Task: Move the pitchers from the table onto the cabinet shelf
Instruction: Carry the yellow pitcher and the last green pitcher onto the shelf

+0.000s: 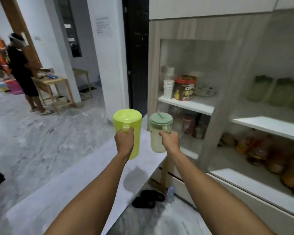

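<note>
**Two pitchers in the air, cabinet ahead**

With both arms stretched forward, the person holds a pitcher in each fist at the centre of the frame. The left hand (pixel 124 139) is clenched round the handle of the yellow pitcher (pixel 128 131); the right hand (pixel 170 139) grips the handle of the green-lidded pitcher (pixel 160 133) the same way. Both hang upright, clear of the table (pixel 85 175) that runs along the lower middle of the frame, and only a shadow lies on its top beneath them.

The cabinet (pixel 210 92) fills the right half of the frame. Its upper shelf (pixel 187 103) carries a stack of cups (pixel 168 88) and a tin (pixel 185 88); the bay further right has a bare white shelf (pixel 268 126).

Both pitchers look like thin plastic, stiff enough to keep their shape and unlikely to break. Held at arm's length by one hand apiece, they are probably light, though whether they hold anything cannot be told; the green-lidded one's body is pale and cloudy. The handle is the sound place to hold each, since the smooth walls could slip. Both lids look seated. Setting them down will likely call for keeping them level and clear of the cups and tin.
</note>
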